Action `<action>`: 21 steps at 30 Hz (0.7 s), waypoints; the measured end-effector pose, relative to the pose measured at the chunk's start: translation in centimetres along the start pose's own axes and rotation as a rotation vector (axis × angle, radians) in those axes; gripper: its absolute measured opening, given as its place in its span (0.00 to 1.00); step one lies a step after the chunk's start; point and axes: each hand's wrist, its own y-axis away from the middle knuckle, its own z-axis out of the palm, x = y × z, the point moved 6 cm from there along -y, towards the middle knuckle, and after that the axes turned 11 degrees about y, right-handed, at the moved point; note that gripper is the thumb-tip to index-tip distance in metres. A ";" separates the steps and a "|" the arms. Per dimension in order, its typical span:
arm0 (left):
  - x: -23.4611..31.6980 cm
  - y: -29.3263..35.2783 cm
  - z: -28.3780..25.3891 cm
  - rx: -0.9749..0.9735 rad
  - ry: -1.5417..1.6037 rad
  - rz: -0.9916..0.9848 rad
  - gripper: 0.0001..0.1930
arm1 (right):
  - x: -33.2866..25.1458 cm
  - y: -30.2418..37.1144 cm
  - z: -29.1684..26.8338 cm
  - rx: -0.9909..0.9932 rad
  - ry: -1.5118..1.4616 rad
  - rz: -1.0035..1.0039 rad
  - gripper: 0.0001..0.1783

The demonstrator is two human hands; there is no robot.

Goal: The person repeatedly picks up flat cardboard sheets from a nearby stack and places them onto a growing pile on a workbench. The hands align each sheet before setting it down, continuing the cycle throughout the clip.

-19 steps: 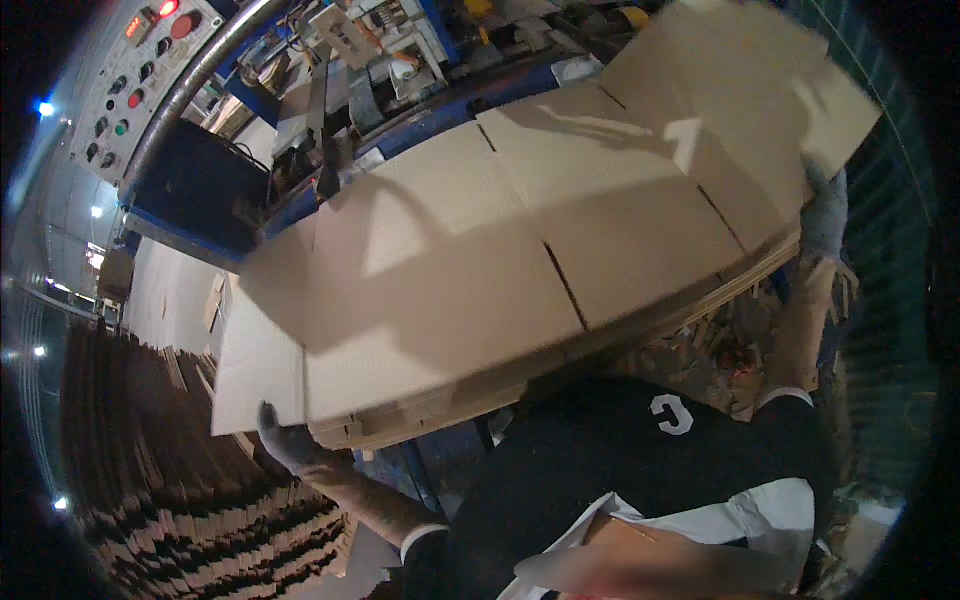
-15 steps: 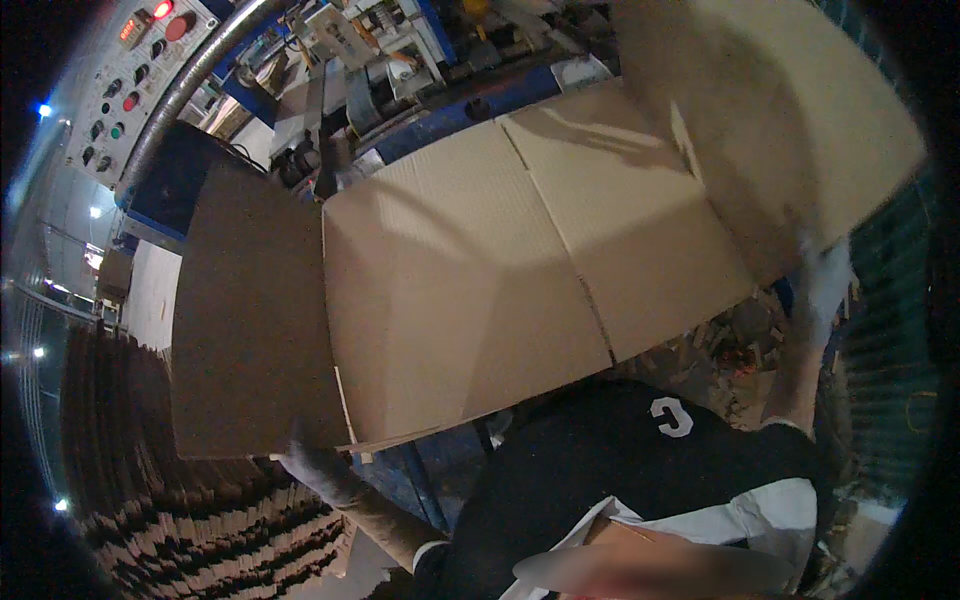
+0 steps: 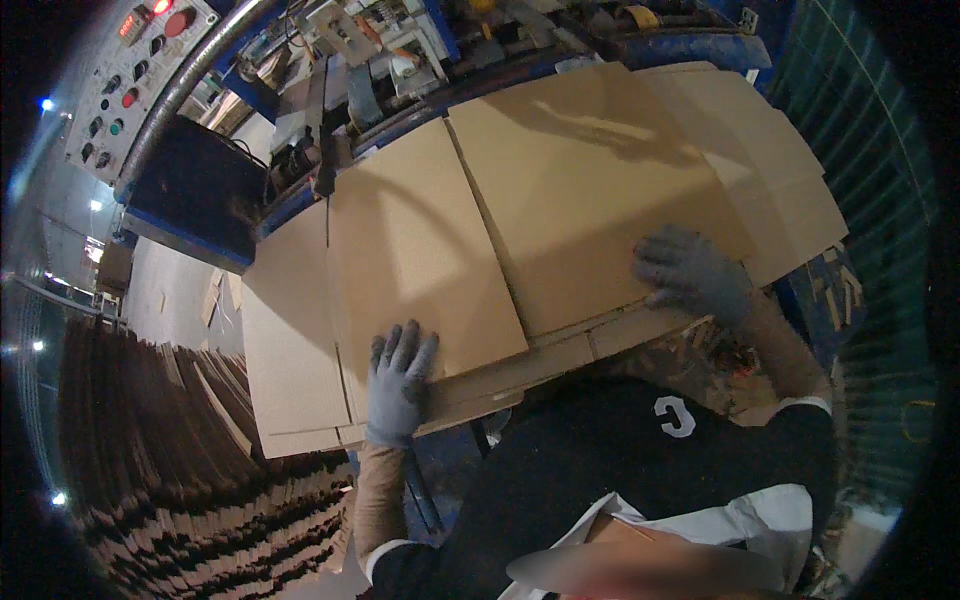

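Before me lies a large brown cardboard sheet (image 3: 420, 260), its two side panels folded inward so they nearly meet at a slanting gap in the middle. My left hand (image 3: 402, 385), in a grey glove, rests with fingers spread on the near edge of the left panel. On the right panel (image 3: 590, 220), close to its near edge, my right hand (image 3: 695, 275) lies flat with its fingers apart, also gloved in grey. More cardboard layers (image 3: 295, 350) show under and beyond the folded panels on both sides.
Behind the cardboard runs a machine with a blue frame (image 3: 690, 50). A control panel (image 3: 125, 90) with buttons and knobs stands at the far left. Stacked cardboard (image 3: 140, 430) fills the lower left. Scraps (image 3: 840, 290) lie at right, beside green corrugated sheeting (image 3: 870, 180).
The outer panels, raised and spread before, now lie folded inward on the sheet. Both hands have moved from the outer edges in onto the panels.
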 end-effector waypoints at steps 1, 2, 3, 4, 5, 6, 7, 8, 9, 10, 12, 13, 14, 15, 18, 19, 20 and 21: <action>-0.6 -0.6 0.0 0.002 -0.029 0.008 0.31 | 1.3 -0.5 0.0 -0.006 0.011 0.032 0.31; -1.3 -1.2 0.0 0.007 -0.061 0.017 0.32 | 2.7 -1.0 -0.2 0.020 0.026 0.062 0.34; -2.1 -1.7 -0.1 0.033 -0.051 0.023 0.33 | 4.0 -1.5 -0.6 0.063 0.040 0.064 0.37; -2.9 -2.2 -0.2 0.058 -0.039 0.026 0.34 | 5.4 -2.1 -0.9 0.077 0.043 0.100 0.38; -3.9 -2.7 -0.3 0.080 -0.028 0.028 0.35 | 6.4 -2.6 -1.1 0.104 0.040 0.107 0.40; -4.8 -3.2 -0.5 0.114 -0.045 0.056 0.36 | 7.2 -3.1 -0.9 0.074 0.034 0.163 0.41; -5.9 -3.9 -0.7 0.148 -0.060 0.082 0.36 | 6.9 -3.7 -1.1 0.128 0.013 0.075 0.40; -6.8 -4.5 -0.9 0.194 -0.068 0.131 0.37 | 6.8 -4.1 -1.0 0.125 -0.011 0.036 0.39; -8.0 -4.8 -1.0 0.225 -0.069 0.121 0.37 | 6.3 -4.5 -0.9 0.147 -0.032 -0.021 0.38; -8.9 -5.0 -1.2 0.267 -0.065 0.134 0.37 | 6.1 -4.7 -0.8 0.148 0.000 -0.010 0.37; -10.1 -4.8 -1.4 0.314 -0.078 0.123 0.36 | 5.4 -4.7 -0.8 0.197 0.094 -0.037 0.35; -10.1 -4.4 -1.3 0.308 -0.096 0.165 0.36 | 5.3 -4.6 -0.9 0.206 0.104 -0.051 0.34; -10.0 -4.0 -1.2 0.291 -0.116 0.167 0.36 | 5.3 -4.3 -0.9 0.204 0.123 -0.073 0.34; -9.4 -3.5 -1.3 0.307 -0.131 0.229 0.36 | 5.6 -4.0 -1.0 0.226 0.134 -0.076 0.33; -8.6 -3.3 -1.3 0.302 -0.138 0.216 0.36 | 6.8 -3.6 -1.0 0.273 0.213 -0.144 0.31; -8.9 -3.8 -1.1 0.268 -0.098 0.143 0.34 | 7.9 -3.6 -0.8 0.268 0.225 -0.093 0.30; -9.2 -4.7 -1.1 0.285 -0.054 0.121 0.32 | 8.9 -4.0 -0.5 0.298 0.232 -0.085 0.29; -9.9 -5.9 -1.0 0.296 -0.016 0.068 0.31 | 9.9 -4.7 -0.1 0.329 0.258 -0.082 0.28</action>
